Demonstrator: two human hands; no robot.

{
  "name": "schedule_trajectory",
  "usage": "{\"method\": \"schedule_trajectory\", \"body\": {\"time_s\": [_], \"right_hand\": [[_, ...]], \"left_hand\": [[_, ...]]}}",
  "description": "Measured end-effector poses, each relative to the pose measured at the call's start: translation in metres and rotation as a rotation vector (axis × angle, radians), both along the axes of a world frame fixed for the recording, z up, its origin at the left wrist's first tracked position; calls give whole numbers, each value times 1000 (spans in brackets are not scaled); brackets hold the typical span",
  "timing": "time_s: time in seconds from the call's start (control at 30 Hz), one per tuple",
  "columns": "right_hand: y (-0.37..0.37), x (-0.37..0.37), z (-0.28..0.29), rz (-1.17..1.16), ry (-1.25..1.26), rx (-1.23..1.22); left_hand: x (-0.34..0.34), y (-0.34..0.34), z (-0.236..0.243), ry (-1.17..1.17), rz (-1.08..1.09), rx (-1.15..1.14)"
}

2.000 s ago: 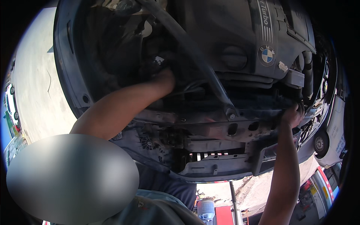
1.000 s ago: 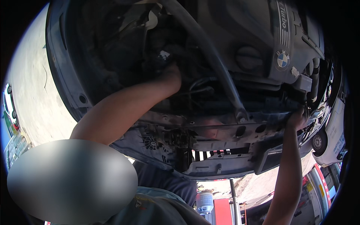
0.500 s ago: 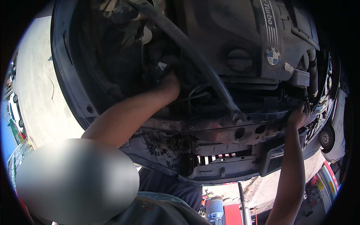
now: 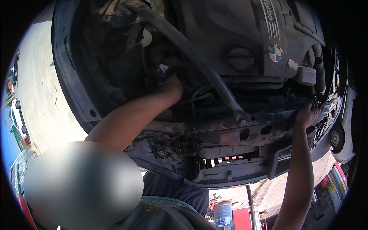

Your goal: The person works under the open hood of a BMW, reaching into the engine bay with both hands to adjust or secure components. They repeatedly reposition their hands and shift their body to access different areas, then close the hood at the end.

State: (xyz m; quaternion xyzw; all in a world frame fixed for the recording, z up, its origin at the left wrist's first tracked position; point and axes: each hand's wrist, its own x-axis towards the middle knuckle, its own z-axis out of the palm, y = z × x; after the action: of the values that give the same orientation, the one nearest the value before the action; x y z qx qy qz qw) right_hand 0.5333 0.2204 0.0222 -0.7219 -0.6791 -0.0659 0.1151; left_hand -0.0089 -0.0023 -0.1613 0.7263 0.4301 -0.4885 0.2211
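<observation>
Left hand (image 4: 171, 87): inside dark, recessed engine bay (image 4: 126, 78) | right hand (image 4: 307, 114): at long, grimy dark-metal crossmember's (image 4: 224, 135) end | both hands' fingers: cannot tell

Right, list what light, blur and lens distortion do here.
Head view: the left hand sits in deep shadow in the engine bay, its outline indistinct; head view: sunlit pavement at left looks washed out; head view: fisheye distortion bows edges toward the black rim, and a blurred oval masks the lower left.
</observation>
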Motion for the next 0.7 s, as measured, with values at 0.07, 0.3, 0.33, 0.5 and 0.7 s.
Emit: {"method": "schedule_trajectory", "body": {"time_s": [0.07,0.3,0.33,0.5,0.7], "right_hand": [[-1,1,0,-2,4,6],[-3,0,1,8,-18,22],[-3,-1,1,-1,-11,26],[-3,-1,1,-22,-3,25],[-4,-4,2,-25,37,29]], "left_hand": [[0,1,2,-23,-7,-8],[4,6,14,-20,-22,-39],[4,5,13,-11,-34,-54],[6,7,15,-39,51,-17],[9,3,22,-251,830,228]]}}
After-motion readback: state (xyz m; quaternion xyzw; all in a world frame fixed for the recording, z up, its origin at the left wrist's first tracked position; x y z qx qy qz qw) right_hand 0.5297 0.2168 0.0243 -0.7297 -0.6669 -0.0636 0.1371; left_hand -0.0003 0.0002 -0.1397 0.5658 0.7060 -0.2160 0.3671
